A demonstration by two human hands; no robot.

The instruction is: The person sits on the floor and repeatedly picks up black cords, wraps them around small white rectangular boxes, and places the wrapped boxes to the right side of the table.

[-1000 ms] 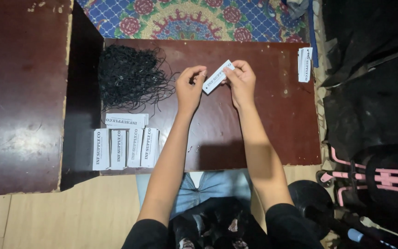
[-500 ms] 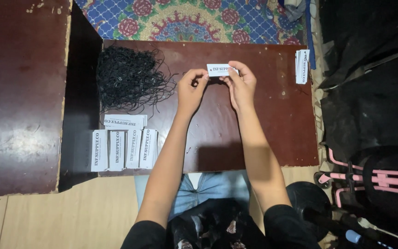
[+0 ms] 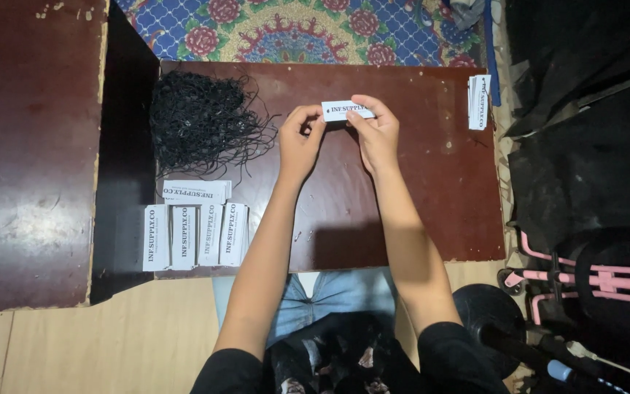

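Observation:
A small white card tag [image 3: 344, 110] with dark print is held level above a low dark-brown table [image 3: 432, 182]. My right hand [image 3: 375, 133] pinches its right end, and my left hand [image 3: 300, 142] touches its left end with fingers curled. A tangled pile of black strings [image 3: 200, 120] lies on the table just left of my left hand. Rows of the same white tags [image 3: 195, 230] sit at the table's front left corner.
A small stack of white tags [image 3: 479, 101] rests at the table's far right edge. A larger dark-brown tabletop [image 3: 27, 146] lies to the left. A patterned rug [image 3: 293, 29] is beyond the table. Black bags and pink-trimmed gear [image 3: 592, 219] crowd the right side.
The tag was tilted a second ago; it has been turned level between both hands. The hands stayed in about the same place.

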